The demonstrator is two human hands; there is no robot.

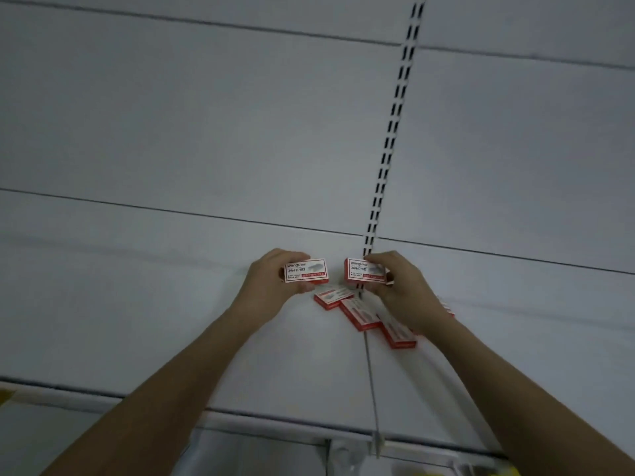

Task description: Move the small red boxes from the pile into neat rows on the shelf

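Observation:
My left hand [271, 285] grips a small red and white box [306, 270] upright, its printed face toward me, near the back of the white shelf [171, 321]. A short gap to the right, my right hand [402, 290] grips a second box [363, 270] the same way. Just in front of both, a loose pile of red boxes [364, 314] lies flat on the shelf, three plainly showing at different angles. My right wrist covers part of the pile, and a red edge of another box [447, 309] peeks out beyond it.
A white back panel [206, 132] rises behind the shelf, with a slotted upright [391, 132] running down to the boxes. A thin divider seam [371, 379] crosses the shelf toward its front rail [275, 419]. Yellow bits show at the bottom corners.

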